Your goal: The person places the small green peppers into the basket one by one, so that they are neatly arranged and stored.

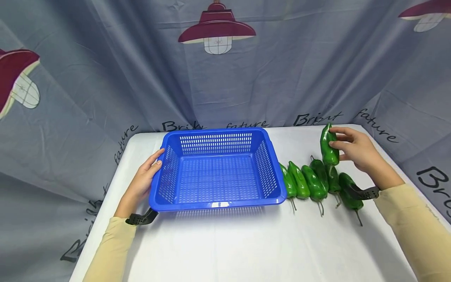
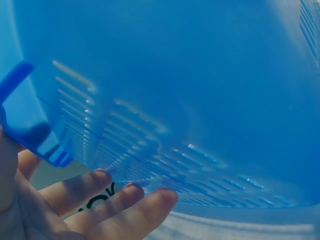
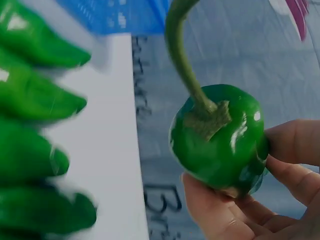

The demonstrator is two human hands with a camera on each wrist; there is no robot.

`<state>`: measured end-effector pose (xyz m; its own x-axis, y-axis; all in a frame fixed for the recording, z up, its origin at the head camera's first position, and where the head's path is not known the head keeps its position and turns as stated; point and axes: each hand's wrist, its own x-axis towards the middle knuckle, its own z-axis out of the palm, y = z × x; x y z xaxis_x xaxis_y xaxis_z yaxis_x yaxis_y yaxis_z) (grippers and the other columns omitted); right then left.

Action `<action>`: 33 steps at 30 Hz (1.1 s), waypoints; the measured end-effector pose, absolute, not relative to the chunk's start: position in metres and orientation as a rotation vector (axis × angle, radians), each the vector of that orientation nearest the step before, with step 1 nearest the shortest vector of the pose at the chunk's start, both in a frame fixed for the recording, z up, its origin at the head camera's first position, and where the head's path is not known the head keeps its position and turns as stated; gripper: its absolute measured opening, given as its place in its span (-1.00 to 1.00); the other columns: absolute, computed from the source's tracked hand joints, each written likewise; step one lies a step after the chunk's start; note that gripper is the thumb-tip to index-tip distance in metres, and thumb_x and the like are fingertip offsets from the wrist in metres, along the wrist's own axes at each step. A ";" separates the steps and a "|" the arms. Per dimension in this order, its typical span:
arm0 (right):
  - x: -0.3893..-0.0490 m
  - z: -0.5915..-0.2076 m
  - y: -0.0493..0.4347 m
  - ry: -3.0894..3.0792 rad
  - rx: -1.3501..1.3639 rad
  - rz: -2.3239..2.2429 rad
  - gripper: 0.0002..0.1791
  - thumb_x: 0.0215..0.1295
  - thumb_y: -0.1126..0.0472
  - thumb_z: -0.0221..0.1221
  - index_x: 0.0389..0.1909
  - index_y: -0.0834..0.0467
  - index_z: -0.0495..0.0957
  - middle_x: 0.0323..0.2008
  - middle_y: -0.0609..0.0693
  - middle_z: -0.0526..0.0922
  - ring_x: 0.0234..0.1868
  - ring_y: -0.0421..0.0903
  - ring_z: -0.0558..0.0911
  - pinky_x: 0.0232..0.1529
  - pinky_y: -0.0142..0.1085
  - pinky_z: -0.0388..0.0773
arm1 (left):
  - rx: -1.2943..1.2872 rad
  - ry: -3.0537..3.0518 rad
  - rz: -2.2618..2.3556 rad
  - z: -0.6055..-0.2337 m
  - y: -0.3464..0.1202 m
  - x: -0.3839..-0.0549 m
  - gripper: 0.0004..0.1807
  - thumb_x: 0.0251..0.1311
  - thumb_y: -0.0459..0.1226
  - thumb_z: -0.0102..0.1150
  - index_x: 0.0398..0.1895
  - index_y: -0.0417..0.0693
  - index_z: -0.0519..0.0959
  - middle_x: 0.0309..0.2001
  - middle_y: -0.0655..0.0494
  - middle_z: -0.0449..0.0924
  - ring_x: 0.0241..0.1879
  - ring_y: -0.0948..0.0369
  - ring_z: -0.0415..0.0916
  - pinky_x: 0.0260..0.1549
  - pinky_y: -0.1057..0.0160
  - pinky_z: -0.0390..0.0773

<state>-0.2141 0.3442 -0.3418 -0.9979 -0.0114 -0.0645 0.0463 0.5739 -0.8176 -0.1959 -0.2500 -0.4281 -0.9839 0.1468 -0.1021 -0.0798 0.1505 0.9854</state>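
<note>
My right hand (image 1: 357, 148) pinches a glossy green pepper (image 1: 329, 145) between thumb and fingers, above the back of the table's right side. In the right wrist view, the held pepper (image 3: 220, 140) shows its stem end and long curved stem. Below and left of it lie several more green peppers (image 1: 312, 182) in a row, stems mostly toward the front. My left hand (image 1: 143, 178) holds the left rim of a blue plastic basket (image 1: 217, 204), which is bare inside. The left wrist view shows the fingers (image 2: 125, 215) below the basket's slotted side.
A white cloth covers the table (image 1: 225, 246). Grey curtains (image 1: 225, 86) with printed red lamps and lettering stand behind and at both sides. The basket's right side stands close to the leftmost pepper and partly hides it.
</note>
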 end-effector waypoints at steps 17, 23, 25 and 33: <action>-0.243 -0.312 0.239 2.443 -0.086 -1.562 -0.36 0.56 0.26 0.02 0.58 0.16 0.09 0.42 0.33 0.22 -0.10 -0.33 0.61 -0.14 -0.21 0.78 | 0.062 2.255 1.938 -0.429 -0.251 -0.196 -0.38 0.62 0.01 -0.28 0.66 0.20 -0.01 0.67 -0.04 -0.11 0.10 0.37 0.46 -0.06 0.40 0.68; -0.250 -0.315 0.195 2.375 -0.109 -1.539 -0.40 0.54 0.32 0.02 0.54 0.15 0.16 0.43 0.32 0.30 0.11 0.04 0.63 -0.12 -0.16 0.78 | 0.061 2.253 1.951 -0.429 -0.252 -0.197 -0.38 0.62 0.01 -0.28 0.66 0.20 -0.01 0.68 -0.01 -0.14 0.28 0.14 0.39 -0.05 0.41 0.68; -0.252 -0.318 0.182 2.355 -0.121 -1.532 -0.42 0.54 0.32 0.03 0.52 0.14 0.19 0.42 0.33 0.32 0.19 0.17 0.60 -0.10 -0.11 0.78 | 0.052 2.251 1.954 -0.429 -0.252 -0.197 -0.38 0.62 0.02 -0.28 0.66 0.22 0.00 0.68 -0.01 -0.13 0.33 0.05 0.36 -0.05 0.42 0.68; -0.256 -0.331 0.134 2.260 -0.170 -1.549 -0.45 0.52 0.36 0.05 0.47 0.13 0.28 0.36 0.34 0.37 0.27 0.29 0.55 0.02 0.12 0.72 | 0.049 2.235 1.959 -0.430 -0.250 -0.198 -0.39 0.63 -0.01 -0.30 0.66 0.20 -0.01 0.67 -0.04 -0.12 0.48 -0.16 0.20 -0.04 0.46 0.65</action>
<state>-0.2561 0.1340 -0.3314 -0.9151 -0.3157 -0.2507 0.1200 0.3804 -0.9170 -0.1977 -0.2499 -0.4298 -0.9852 0.1355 -0.1048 -0.0862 0.1367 0.9869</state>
